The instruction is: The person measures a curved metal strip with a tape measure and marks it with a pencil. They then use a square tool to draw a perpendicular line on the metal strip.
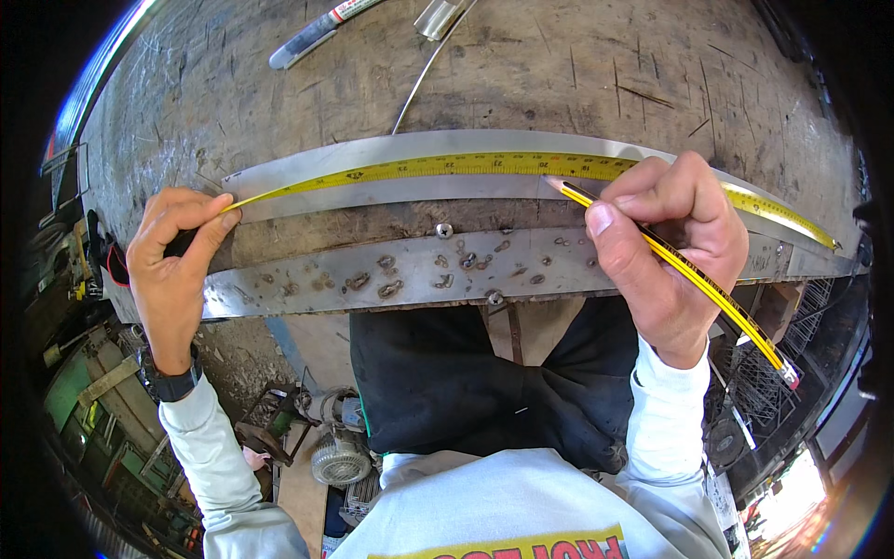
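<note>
Nearest the body, on the near side of the flat grey metal strip (447, 144), a heat-pitted metal plate (503, 270) runs along the bench edge, roughly parallel to the strip and apart from it. Over the strip's right half, the right hand (675, 242) pinches a yellow-and-black pencil (752, 339) between thumb and fingers; at the strip's left end, the left hand (182, 247) pinches the yellow tape measure blade (452, 168) between thumb and fingertips. The blade lies lengthwise on the strip, both long axes running left to right (the bow is at least partly the lens's). The pencil slants across that line, its point leftward and away from the body, at the blade's near edge over the strip; whether it touches cannot be told. The right hand is the nearer to that point. The curled right fingers hide part of the blade, which reappears toward the strip's right end. Beyond the strip lie a thin wire (424, 79) and, farther left, a marker pen (321, 35).
</note>
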The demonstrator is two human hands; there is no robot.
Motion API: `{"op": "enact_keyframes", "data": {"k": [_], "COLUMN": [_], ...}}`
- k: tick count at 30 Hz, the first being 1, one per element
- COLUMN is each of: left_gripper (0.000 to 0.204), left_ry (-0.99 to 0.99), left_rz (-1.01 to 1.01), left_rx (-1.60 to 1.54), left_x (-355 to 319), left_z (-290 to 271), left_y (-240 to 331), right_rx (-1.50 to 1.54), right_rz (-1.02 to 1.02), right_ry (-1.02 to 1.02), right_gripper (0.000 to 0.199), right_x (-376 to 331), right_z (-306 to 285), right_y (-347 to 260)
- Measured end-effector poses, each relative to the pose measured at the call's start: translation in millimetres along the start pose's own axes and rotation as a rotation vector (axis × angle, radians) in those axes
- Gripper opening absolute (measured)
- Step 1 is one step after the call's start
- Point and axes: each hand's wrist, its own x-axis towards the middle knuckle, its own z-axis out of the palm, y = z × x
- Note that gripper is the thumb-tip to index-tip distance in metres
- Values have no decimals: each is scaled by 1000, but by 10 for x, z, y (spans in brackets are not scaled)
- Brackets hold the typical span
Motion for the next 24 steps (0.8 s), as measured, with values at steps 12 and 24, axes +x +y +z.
{"op": "enact_keyframes", "data": {"k": [12,24], "left_gripper": [17,16], "left_ry": [3,3], "left_rz": [-10,-21], "left_rx": [6,-10], "left_x": [-3,25], "left_z": [-10,6], "left_y": [12,58], "right_rx": [365,219], "right_rz": [148,115], "right_ry": [-40,-42], "right_gripper": [27,22], "right_x": [11,-69], "right_z": [-161,53], "right_y": [-35,-122]}}
